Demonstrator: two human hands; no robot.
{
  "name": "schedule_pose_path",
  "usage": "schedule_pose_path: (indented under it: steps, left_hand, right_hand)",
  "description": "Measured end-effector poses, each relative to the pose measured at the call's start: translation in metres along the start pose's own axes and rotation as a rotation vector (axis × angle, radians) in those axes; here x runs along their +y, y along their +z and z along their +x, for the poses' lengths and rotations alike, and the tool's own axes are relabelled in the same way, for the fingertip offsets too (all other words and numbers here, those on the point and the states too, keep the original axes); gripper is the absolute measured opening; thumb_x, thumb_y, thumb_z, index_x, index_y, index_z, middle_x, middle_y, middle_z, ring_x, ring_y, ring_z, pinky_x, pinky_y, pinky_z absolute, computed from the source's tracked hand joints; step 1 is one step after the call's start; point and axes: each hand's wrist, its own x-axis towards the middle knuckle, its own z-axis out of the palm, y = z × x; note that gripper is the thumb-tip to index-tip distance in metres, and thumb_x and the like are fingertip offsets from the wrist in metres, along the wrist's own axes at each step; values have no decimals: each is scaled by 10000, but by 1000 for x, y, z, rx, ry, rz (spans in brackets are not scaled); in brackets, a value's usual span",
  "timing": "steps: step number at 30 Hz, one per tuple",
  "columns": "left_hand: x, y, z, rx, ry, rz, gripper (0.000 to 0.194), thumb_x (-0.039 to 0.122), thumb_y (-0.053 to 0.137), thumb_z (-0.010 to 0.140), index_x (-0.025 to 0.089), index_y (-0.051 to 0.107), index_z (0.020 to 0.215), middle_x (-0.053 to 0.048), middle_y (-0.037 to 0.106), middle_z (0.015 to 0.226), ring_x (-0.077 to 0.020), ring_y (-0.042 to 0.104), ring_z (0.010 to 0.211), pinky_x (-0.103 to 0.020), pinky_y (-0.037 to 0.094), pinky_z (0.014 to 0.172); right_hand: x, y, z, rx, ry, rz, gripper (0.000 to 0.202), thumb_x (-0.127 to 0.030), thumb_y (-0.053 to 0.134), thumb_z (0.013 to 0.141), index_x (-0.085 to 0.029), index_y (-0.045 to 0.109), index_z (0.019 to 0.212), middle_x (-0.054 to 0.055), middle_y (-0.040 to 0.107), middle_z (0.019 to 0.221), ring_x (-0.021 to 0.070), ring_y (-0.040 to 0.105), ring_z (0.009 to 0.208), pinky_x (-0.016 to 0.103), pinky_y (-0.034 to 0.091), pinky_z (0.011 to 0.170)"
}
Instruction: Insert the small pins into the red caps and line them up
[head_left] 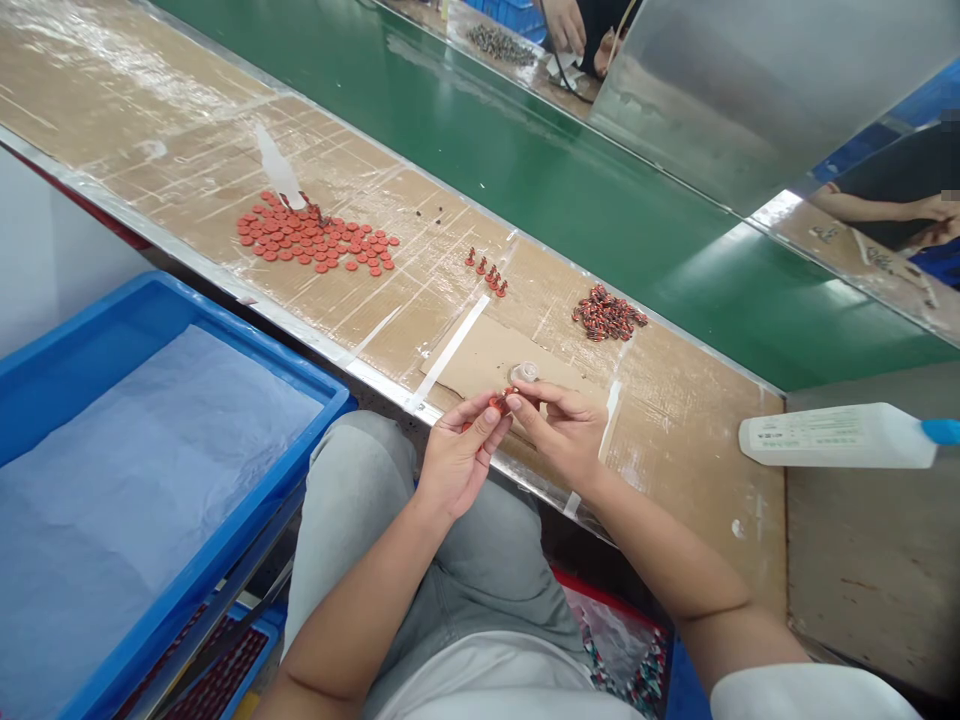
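Note:
My left hand (463,455) pinches a small red-and-dark figure piece (498,402) over the bench's front edge. Fingertips of my right hand (564,428) close on the same piece from the other side; its finer detail is too small to make out. Just beyond my fingers, a small clear round container (524,372) sits on a flat cardboard sheet (487,350). Farther off stands a short row of red-based small figures (487,272). A pile of dark and red small parts (609,314) lies to the right, and many red discs (315,235) are spread at the left.
A white pointed nozzle or bottle (277,168) rises among the discs. A white bottle with a blue cap (836,436) lies at right. The green belt (480,170) runs behind the bench. A blue tray (330,395) is at left. Other people's hands (564,28) work across the belt.

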Motion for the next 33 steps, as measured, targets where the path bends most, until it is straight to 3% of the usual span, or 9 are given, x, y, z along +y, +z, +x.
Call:
schedule_pose_path:
  steps: [21,33]
  left_hand:
    - [-1,-1,-2,-9,-28,34,212,202,789,708,167,739,911,-40,750,999,-126,697,948,-196,535,886]
    - [-5,-3,0,-21,-63,3,202,214,833,645,179,726,812,-28,755,915,-141,706,911,-248,540,896]
  right_hand:
    - [-2,0,0,26,138,77,200,-278,779,748,-236,748,942,42,749,898,150,684,759,296,575,726]
    - [-12,-3,3,-26,225,187,156,-245,818,692,-220,754,832,33,745,762,143,683,654,266,574,623]
